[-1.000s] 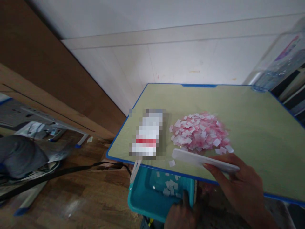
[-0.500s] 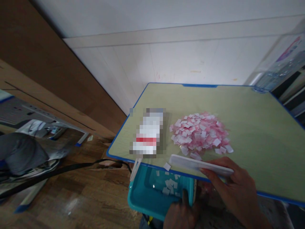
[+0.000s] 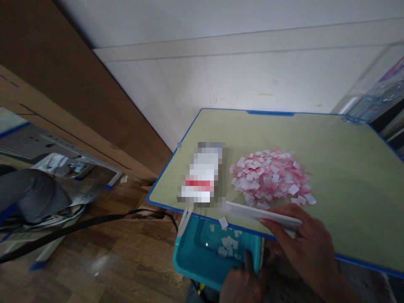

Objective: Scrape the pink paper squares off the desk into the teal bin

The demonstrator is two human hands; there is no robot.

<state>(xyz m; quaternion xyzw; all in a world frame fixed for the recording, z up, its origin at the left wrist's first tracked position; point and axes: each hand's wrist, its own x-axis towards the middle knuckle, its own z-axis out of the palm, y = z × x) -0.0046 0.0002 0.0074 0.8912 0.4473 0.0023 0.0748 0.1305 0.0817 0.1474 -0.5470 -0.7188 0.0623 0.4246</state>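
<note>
My right hand (image 3: 311, 246) is closed on a flat white plastic bar (image 3: 265, 215), thumb below and fingers above, held along the table's near edge. Behind the bar lies a heap of small pink and white paper squares (image 3: 273, 174). One loose white square (image 3: 223, 222) lies at the table's edge, by the bar's left end. Below that edge, a teal plastic basin (image 3: 202, 264) has several white squares (image 3: 227, 246) in it. My left hand (image 3: 243, 284) grips the basin's near right side, one finger reaching over inside; the thumb is hidden.
A pixelated white and red object (image 3: 200, 174) lies on the pale green table (image 3: 347, 176), left of the heap. White cable or strap (image 3: 184, 221) hangs over the edge. A clear bottle (image 3: 362, 111) stands back right. A person's grey-clad leg (image 3: 34, 193) shows at left.
The bar in my right hand has moved slightly left along the edge, and the loose square has slid slightly towards me. The whole view has shifted a little; my left hand stays on the basin.
</note>
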